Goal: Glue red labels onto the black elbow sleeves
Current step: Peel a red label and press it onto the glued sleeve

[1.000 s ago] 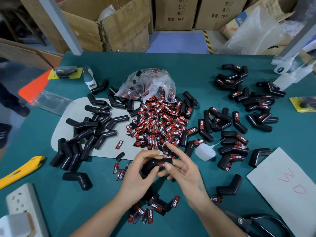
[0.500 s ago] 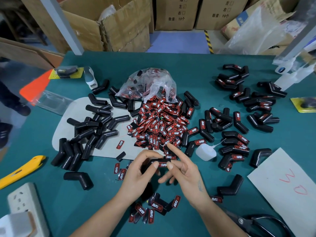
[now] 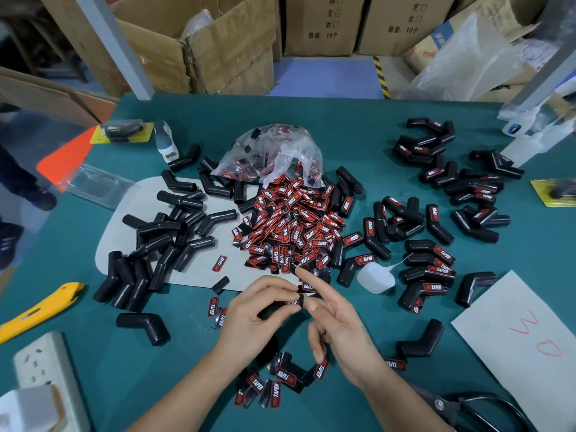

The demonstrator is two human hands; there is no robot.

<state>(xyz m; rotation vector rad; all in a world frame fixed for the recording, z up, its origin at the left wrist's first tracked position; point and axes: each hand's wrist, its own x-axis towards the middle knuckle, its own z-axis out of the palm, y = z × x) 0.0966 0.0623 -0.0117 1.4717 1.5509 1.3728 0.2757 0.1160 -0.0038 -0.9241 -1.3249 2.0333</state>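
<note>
My left hand (image 3: 255, 313) grips a black elbow sleeve (image 3: 282, 305) just above the table's near middle. A red label (image 3: 307, 287) lies on the sleeve's right end. My right hand (image 3: 339, 325) pinches that end: the straight index finger lies along the label and the thumb tip sits under it. Behind the hands is a heap of red labels (image 3: 293, 226). Bare black sleeves (image 3: 162, 238) are piled to the left, and labelled sleeves (image 3: 433, 263) lie to the right.
A small white glue bottle (image 3: 375, 277) lies right of the hands. Loose labels (image 3: 280, 380) sit between my forearms. A yellow knife (image 3: 37, 310) and power strip (image 3: 46, 366) are near left. Scissors (image 3: 467, 410) and marked paper (image 3: 523, 344) are near right.
Both hands have lifted the sleeve slightly away from me. The right index finger now lies over the label and the thumb has moved under the sleeve's end.
</note>
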